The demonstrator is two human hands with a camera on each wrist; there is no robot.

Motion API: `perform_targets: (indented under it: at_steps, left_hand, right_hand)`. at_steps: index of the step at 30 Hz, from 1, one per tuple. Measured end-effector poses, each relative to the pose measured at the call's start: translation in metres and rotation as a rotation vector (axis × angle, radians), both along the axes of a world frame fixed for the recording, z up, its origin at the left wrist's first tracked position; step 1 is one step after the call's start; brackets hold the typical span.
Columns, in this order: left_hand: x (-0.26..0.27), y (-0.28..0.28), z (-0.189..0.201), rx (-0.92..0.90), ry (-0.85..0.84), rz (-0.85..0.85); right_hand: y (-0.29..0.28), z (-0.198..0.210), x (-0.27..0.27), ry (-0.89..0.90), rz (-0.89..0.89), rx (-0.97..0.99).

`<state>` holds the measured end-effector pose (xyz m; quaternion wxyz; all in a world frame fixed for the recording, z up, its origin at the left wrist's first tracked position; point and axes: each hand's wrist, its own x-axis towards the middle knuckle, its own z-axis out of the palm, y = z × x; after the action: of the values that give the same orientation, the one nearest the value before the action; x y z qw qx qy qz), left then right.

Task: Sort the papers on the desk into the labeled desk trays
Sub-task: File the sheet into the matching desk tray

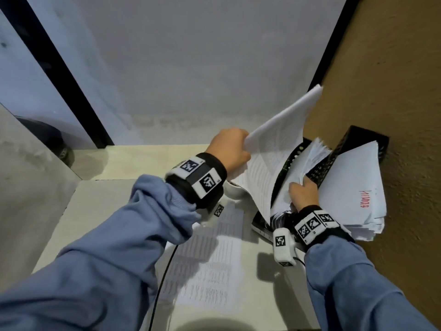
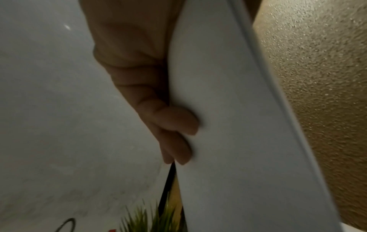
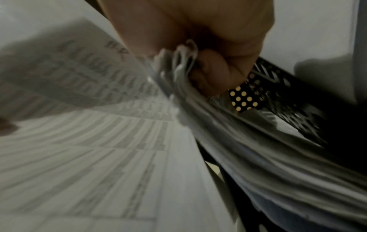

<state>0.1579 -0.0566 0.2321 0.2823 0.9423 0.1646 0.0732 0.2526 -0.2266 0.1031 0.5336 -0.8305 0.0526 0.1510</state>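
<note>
Desk (image 1: pixel 100 199), pale top, set in a corner between a grey-white wall (image 1: pixel 191 56) and a tan textured wall (image 1: pixel 393 80). Printed sheet (image 1: pixel 210 263), lines of text, lying flat on the desk between the two forearms, partly under the left sleeve (image 1: pixel 107 247).

Desk trays (image 1: pixel 358 144), black perforated metal, stacked against the tan wall at the right edge of the desk. Top tray holds a thick stack of white papers (image 1: pixel 353 192), uppermost sheet marked with red handwriting, the stack overhanging the tray front. A lower tray holds a second bundle of papers (image 1: pixel 307 163), its near edge bent upward.

Loose printed papers (image 1: pixel 269 149), several sheets, raised off the desk and tilted up toward the trays, lower part draped in front of the tray stack.

Left hand (image 1: pixel 229 149): fingers (image 2: pixel 178 124) curled over one face of the raised papers, gripping their left edge.

Right hand (image 1: pixel 303 194): closed around the near edge of the lower-tray bundle; the right wrist view shows the fingers (image 3: pixel 214 75) clenched on crumpled sheet edges, beside the perforated tray wall (image 3: pixel 244 98).

Black cable (image 1: pixel 164 278), running across the desk under the left forearm.
</note>
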Motion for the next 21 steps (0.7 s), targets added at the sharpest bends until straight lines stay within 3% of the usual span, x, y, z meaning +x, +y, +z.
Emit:
perform_targets:
  at_steps: [9, 14, 17, 21]
  left_hand:
    - [0.067, -0.057, -0.013, 0.181, 0.133, -0.175]
    - [0.086, -0.082, -0.039, 0.200, 0.220, -0.206]
    - [0.088, -0.088, -0.062, 0.129, 0.343, -0.241]
    - [0.079, -0.084, -0.088, -0.109, 0.422, -0.263]
  right_hand:
    - [-0.013, 0.023, 0.004, -0.158, 0.160, -0.132]
    - [-0.016, 0.024, 0.006, -0.199, 0.198, -0.265]
    - [-0.016, 0.017, 0.002, -0.218, 0.232, -0.301]
    - [-0.017, 0.007, -0.003, -0.134, 0.288, -0.328]
